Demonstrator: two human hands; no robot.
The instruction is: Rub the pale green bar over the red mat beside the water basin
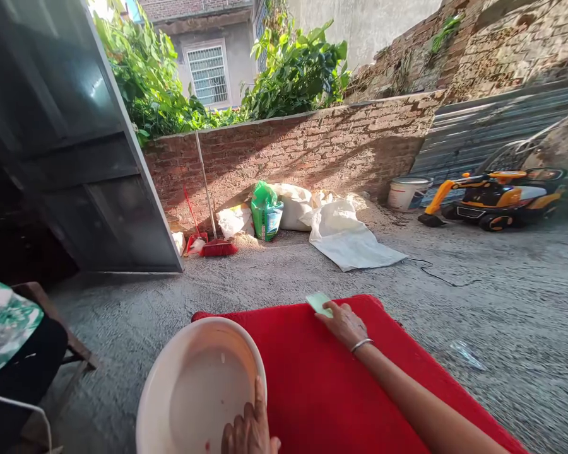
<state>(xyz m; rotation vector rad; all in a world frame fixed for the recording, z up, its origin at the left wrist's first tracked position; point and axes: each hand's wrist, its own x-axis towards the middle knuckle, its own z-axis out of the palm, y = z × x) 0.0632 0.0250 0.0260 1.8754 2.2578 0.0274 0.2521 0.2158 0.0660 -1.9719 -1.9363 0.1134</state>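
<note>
- Pale green piece [318,303]: flat, small; located at far edge of red-topped bench [307,378], held in R hand [348,325].
- R fingers: pinched on near end of piece; far end left exposed. Exact thumb contact partly hidden.
- Handling (est.): v. light; little grip force prob. needed. Stiff vs. soft not ID'd, material being unclear at this res. If damp, some slip to be expected.
- Hold: best taken by near end or across the middle, w/ fingers spread along its length; if brittle, corners best avoided.
- Basin [158,388]: pale, round, wide-mouthed, at L side of bench, overlapping its edge in view; underside hidden. Liquid inside not confirmed; few small specks seen.
- L hand [248,435]: at near R side of basin; index extended along rim, other fingers curled. Whether rim is pinched cannot be told.
- Basin handling (est.): plastic-like, fairly stiff, light if dry, heavier & tippy if filled; smooth wall prob. slippery when wet. Rim judged best hold, opp. sides.
</note>
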